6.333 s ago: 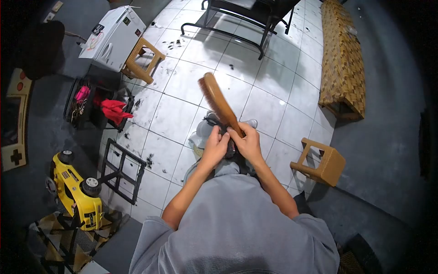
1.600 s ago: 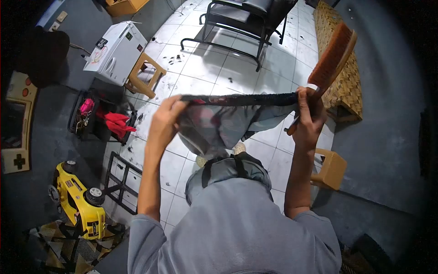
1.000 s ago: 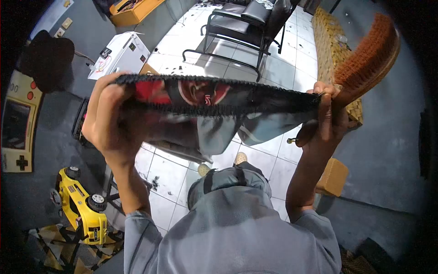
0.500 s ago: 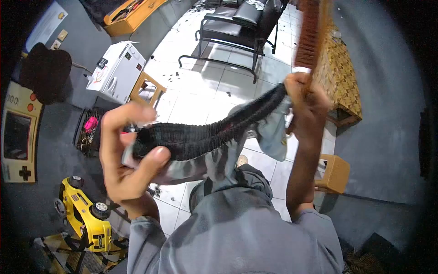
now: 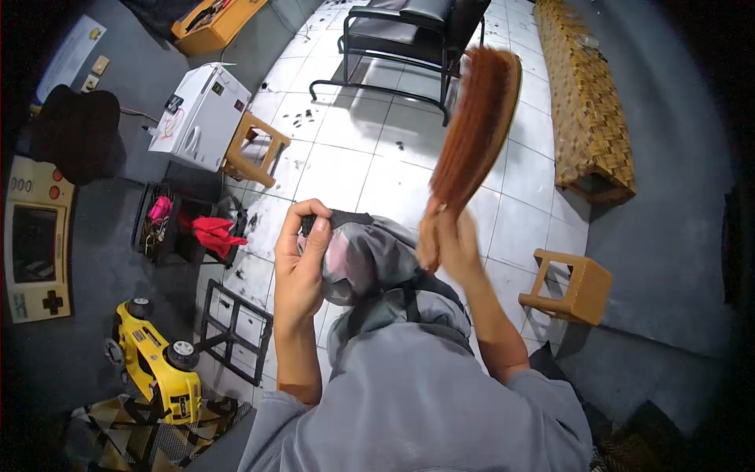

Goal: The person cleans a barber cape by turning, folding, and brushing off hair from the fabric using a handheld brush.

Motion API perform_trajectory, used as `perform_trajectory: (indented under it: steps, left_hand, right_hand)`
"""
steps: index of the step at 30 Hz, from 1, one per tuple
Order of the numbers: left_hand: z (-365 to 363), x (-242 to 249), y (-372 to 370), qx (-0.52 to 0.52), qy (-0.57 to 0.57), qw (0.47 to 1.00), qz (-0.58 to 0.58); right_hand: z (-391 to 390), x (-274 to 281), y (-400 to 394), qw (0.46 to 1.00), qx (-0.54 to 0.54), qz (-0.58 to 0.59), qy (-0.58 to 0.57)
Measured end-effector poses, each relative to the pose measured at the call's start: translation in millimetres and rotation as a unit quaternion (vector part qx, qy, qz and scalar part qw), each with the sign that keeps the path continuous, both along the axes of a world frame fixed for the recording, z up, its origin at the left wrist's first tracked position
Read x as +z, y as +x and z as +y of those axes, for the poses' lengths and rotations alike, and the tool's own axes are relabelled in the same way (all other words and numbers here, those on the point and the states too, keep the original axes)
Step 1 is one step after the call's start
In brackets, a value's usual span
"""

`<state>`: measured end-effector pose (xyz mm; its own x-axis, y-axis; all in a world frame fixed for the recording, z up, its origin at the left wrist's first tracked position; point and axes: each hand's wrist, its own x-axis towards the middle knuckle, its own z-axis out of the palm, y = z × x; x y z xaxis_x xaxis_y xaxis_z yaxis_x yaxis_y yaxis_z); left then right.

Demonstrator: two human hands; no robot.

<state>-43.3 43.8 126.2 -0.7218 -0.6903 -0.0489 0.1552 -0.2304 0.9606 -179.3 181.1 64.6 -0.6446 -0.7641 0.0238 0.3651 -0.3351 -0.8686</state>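
My left hand [image 5: 303, 263] pinches the black gathered elastic edge of a grey cloth [image 5: 358, 256] between thumb and fingers. The cloth hangs bunched in front of my body, with a pinkish patch near my thumb. In my right hand [image 5: 450, 245] is a bristle brush [image 5: 478, 122], gripped by its handle and pointing up and away. Its long reddish-brown bristles face left, and its wooden back curves on the right. The right fingers are slightly blurred and come close to the cloth's right side.
A black-framed chair [image 5: 401, 67] stands ahead on white tiles with dark scattered tufts. To the left are a white mini fridge [image 5: 206, 118], a stool [image 5: 255, 149], a red cloth [image 5: 216, 236] and a yellow toy car [image 5: 161, 362]. A woven bench [image 5: 586, 102] and another stool [image 5: 570, 287] are right.
The stretched elastic band has been brought together and the cloth is now bunched. My right hand has moved left and lower with the brush; my left hand has shifted right.
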Motion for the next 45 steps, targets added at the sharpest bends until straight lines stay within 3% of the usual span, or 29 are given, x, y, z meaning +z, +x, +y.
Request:
perform_trajectory:
  steps: [2, 3, 4, 5, 6, 7, 8, 9, 11, 12, 14, 15, 17, 19, 20, 22, 23, 24, 26, 29, 31, 32, 36, 38, 40, 41, 42, 44, 45]
  left_hand:
    - [4, 6, -8, 0.013, -0.07, 0.997, -0.003]
    - [3, 9, -12, 0.019, -0.108, 0.994, -0.002]
    - [0, 12, -16, 0.044, -0.17, 0.984, -0.01]
    - [-4, 15, -19, 0.069, -0.228, 0.971, -0.018]
    - [-5, 17, -20, 0.094, -0.285, 0.954, -0.026]
    - [-3, 25, -22, 0.114, -0.189, 0.975, 0.03]
    - [-8, 29, -18, 0.14, -0.184, 0.973, 0.023]
    - [-11, 30, -17, 0.172, -0.155, 0.971, 0.062]
    - [-10, 38, -13, 0.198, -0.098, 0.966, 0.133]
    - [-11, 38, -9, 0.193, -0.078, 0.968, 0.143]
    - [-12, 41, -6, 0.164, -0.063, 0.974, 0.144]
    - [-13, 40, -5, 0.164, -0.069, 0.974, 0.143]
    - [-16, 40, -4, 0.164, -0.084, 0.973, 0.142]
    - [-16, 41, -2, 0.154, -0.1, 0.974, 0.135]
    - [-15, 41, -1, 0.147, -0.108, 0.974, 0.131]
    - [-8, 46, -4, 0.132, -0.191, 0.968, 0.099]
    - [-7, 47, -4, 0.114, -0.212, 0.967, 0.085]
    - [-4, 48, -4, 0.097, -0.233, 0.965, 0.071]
    - [0, 53, -2, 0.122, -0.211, 0.963, 0.112]
    - [-11, 55, 7, 0.245, -0.196, 0.933, 0.174]
    - [-22, 60, 24, 0.257, -0.144, 0.93, 0.22]
    - [-24, 65, 27, 0.256, -0.132, 0.925, 0.247]
    - [-33, 62, 40, 0.246, -0.126, 0.943, 0.186]
    - [-33, 57, 40, 0.223, -0.077, 0.957, 0.167]
    - [-40, 44, 39, 0.182, -0.086, 0.965, 0.166]
    - [-39, 42, 36, 0.182, -0.093, 0.968, 0.148]
    - [-39, 43, 33, 0.16, -0.077, 0.971, 0.157]
    - [-40, 44, 23, 0.177, -0.145, 0.964, 0.134]
    - [-37, 51, 18, 0.175, -0.165, 0.962, 0.132]
  right_hand:
    - [2, -33, 19, 0.992, 0.114, -0.054, -0.019]
    - [0, -39, 25, 0.982, 0.125, 0.109, 0.088]
    - [-3, -46, 27, 0.935, 0.132, 0.269, 0.191]
    - [-2, -74, 26, 0.888, 0.236, 0.271, 0.287]
    - [3, -111, 25, 0.864, 0.256, 0.301, 0.311]
    - [12, -155, 23, 0.838, 0.275, 0.332, 0.334]
    - [29, -211, 20, 0.846, 0.259, 0.344, 0.315]
    - [44, -251, 11, 0.79, 0.302, 0.35, 0.403]
    - [61, -262, -4, 0.679, 0.297, 0.337, 0.581]
    - [68, -254, -8, 0.738, 0.233, 0.323, 0.545]
    - [50, -201, -23, 0.741, 0.21, 0.259, 0.582]
    - [43, -188, -27, 0.799, 0.154, 0.224, 0.536]
    - [26, -165, -29, 0.892, 0.039, 0.149, 0.425]
    - [5, -84, -20, 0.972, 0.043, -0.031, 0.23]
    - [-4, -45, -12, 0.984, 0.043, -0.123, 0.125]
    - [-20, -3, 9, 0.992, 0.044, -0.114, 0.035]
    - [-23, -19, 14, 0.993, 0.103, -0.049, -0.022]
    - [-28, -30, 22, 0.995, 0.091, -0.011, 0.038]
    - [-43, -45, 30, 0.949, 0.106, 0.279, 0.107]
    - [-36, -122, 33, 0.859, 0.182, 0.367, 0.306]
    - [-11, -185, 29, 0.754, 0.206, 0.421, 0.461]
    - [3, -233, 21, 0.728, 0.234, 0.42, 0.488]
    - [20, -235, -2, 0.635, 0.249, 0.394, 0.616]
    - [15, -249, -23, 0.804, 0.118, 0.322, 0.486]
    - [-16, -151, -15, 0.905, 0.014, 0.165, 0.392]
    - [-28, -96, -5, 0.948, 0.022, 0.073, 0.308]
    - [-38, -49, 7, 0.975, 0.028, -0.02, 0.219]
    - [-45, 6, 33, 0.992, 0.067, 0.001, 0.105]
    - [-46, -6, 43, 0.99, 0.105, 0.07, 0.069]
